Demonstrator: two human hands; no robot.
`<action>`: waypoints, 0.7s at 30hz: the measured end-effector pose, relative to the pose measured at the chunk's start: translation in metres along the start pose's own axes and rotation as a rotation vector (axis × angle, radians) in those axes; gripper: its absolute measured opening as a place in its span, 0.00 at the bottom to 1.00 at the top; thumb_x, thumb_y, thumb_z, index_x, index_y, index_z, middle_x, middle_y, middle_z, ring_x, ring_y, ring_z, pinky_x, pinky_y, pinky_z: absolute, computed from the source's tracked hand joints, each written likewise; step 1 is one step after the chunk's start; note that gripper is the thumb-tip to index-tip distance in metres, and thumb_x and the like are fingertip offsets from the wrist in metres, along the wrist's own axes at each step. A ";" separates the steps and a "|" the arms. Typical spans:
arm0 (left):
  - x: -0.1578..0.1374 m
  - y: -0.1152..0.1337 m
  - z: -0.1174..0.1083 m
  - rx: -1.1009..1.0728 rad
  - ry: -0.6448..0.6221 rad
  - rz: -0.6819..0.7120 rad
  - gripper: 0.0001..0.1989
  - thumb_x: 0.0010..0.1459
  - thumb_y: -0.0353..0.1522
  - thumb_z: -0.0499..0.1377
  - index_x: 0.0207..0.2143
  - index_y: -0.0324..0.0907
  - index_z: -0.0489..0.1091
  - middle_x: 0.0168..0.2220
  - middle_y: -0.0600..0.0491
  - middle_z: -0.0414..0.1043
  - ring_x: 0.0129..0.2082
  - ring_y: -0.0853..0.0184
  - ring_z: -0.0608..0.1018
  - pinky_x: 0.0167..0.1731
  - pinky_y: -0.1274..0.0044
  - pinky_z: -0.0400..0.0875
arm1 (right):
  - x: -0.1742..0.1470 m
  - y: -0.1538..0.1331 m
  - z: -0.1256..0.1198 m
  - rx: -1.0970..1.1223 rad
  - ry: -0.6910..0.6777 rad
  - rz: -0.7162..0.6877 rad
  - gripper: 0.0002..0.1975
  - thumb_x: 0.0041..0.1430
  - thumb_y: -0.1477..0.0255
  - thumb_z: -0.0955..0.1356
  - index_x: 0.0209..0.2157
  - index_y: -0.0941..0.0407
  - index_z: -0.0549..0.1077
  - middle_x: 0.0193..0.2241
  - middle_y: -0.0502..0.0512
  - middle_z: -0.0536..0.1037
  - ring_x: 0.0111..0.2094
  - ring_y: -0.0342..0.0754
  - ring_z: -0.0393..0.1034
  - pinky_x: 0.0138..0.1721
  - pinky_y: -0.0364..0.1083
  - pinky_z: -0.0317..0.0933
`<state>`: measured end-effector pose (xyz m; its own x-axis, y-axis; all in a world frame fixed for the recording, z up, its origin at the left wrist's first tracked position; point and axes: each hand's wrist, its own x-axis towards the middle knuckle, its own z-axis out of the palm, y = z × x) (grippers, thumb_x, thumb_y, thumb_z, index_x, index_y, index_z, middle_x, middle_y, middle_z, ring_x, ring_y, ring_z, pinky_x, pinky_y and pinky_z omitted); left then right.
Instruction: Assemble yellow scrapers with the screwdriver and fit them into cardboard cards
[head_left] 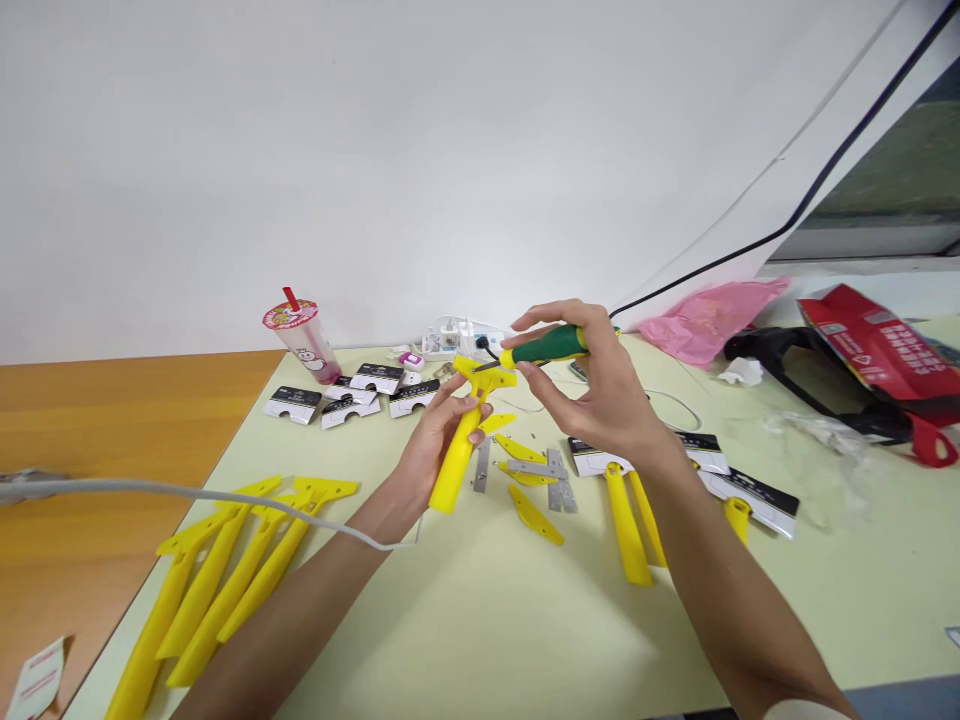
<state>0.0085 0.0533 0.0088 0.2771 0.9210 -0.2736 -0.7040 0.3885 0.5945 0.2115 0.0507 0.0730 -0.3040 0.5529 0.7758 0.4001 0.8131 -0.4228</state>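
Note:
My left hand (444,428) is closed around a yellow plastic scraper (456,458), its T-shaped head tilted up. In my right hand (600,385) is a screwdriver (551,346) with a green and yellow handle, gripped between thumb and fingers. The screwdriver's shaft points left and its tip meets the scraper head, at or near a screw hole. Below the hands lie loose yellow head pieces (536,515) and grey metal blades (559,480). Whether a screw sits under the tip is too small to tell.
Several yellow scrapers (255,560) lie at left, and more yellow handles (628,525) at right beside black-and-white cards (750,502). A drink cup (311,345) stands at the back left. A power strip (450,340), pink bag (712,318) and red bag (877,345) are behind. A grey cable (225,495) crosses my left forearm.

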 end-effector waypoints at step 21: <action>0.003 0.001 -0.004 0.023 -0.074 0.003 0.30 0.50 0.23 0.72 0.53 0.47 0.70 0.46 0.52 0.76 0.35 0.71 0.81 0.20 0.87 0.67 | 0.001 0.005 0.001 -0.075 0.133 -0.005 0.21 0.70 0.64 0.75 0.59 0.46 0.68 0.45 0.54 0.80 0.46 0.55 0.81 0.51 0.59 0.79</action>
<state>0.0058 0.0565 0.0055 0.3238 0.9212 -0.2156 -0.6897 0.3858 0.6127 0.2118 0.0555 0.0715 -0.1908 0.5160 0.8351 0.4640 0.7971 -0.3865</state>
